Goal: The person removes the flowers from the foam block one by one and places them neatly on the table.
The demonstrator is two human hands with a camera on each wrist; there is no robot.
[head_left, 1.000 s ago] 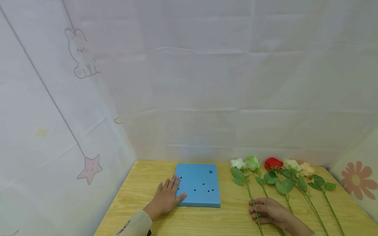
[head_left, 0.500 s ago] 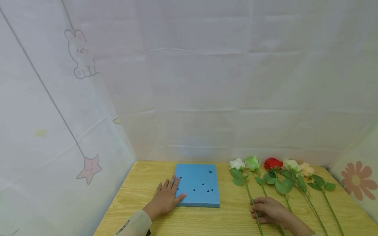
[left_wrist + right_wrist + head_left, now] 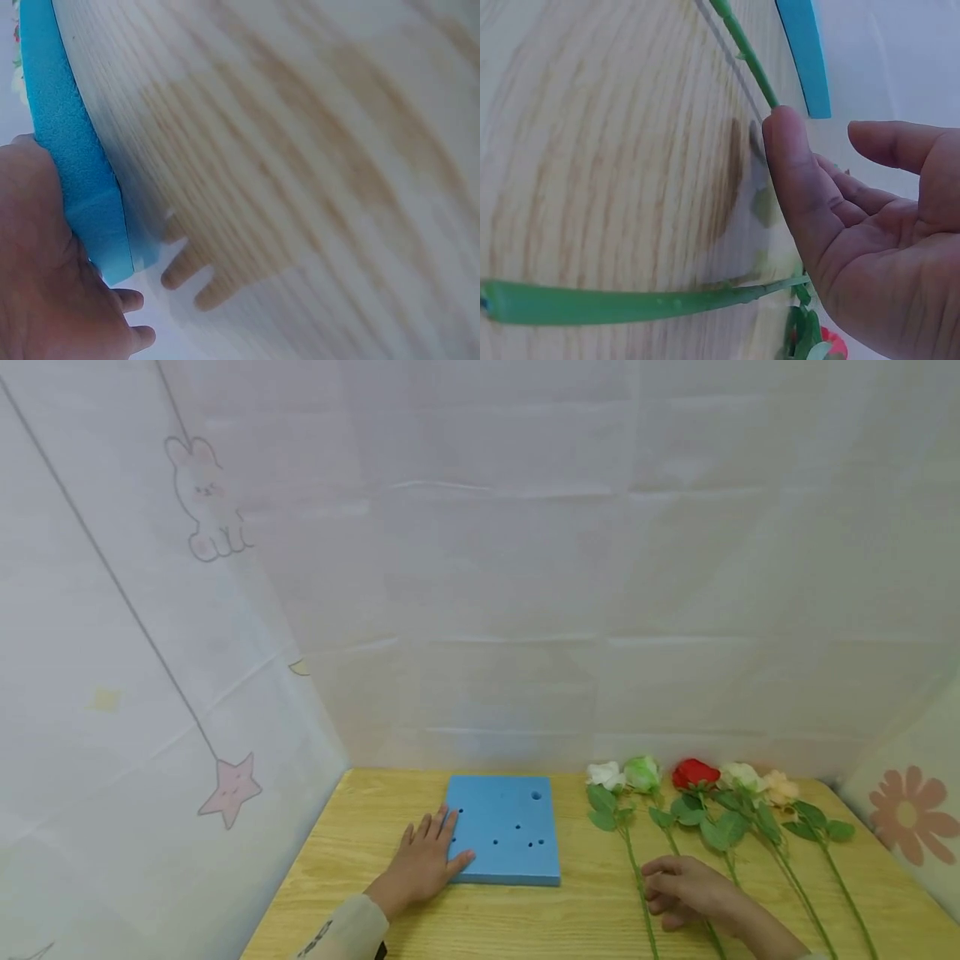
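— Five roses lie side by side on the bench (image 3: 592, 918), right of the blue foam block (image 3: 504, 829); nothing covers them.

— And the hands?

— Left hand (image 3: 422, 863) rests flat against the block's left edge. Right hand (image 3: 686, 891), fingers relaxed, holds nothing; a fingertip touches the white rose (image 3: 626, 843) stem.
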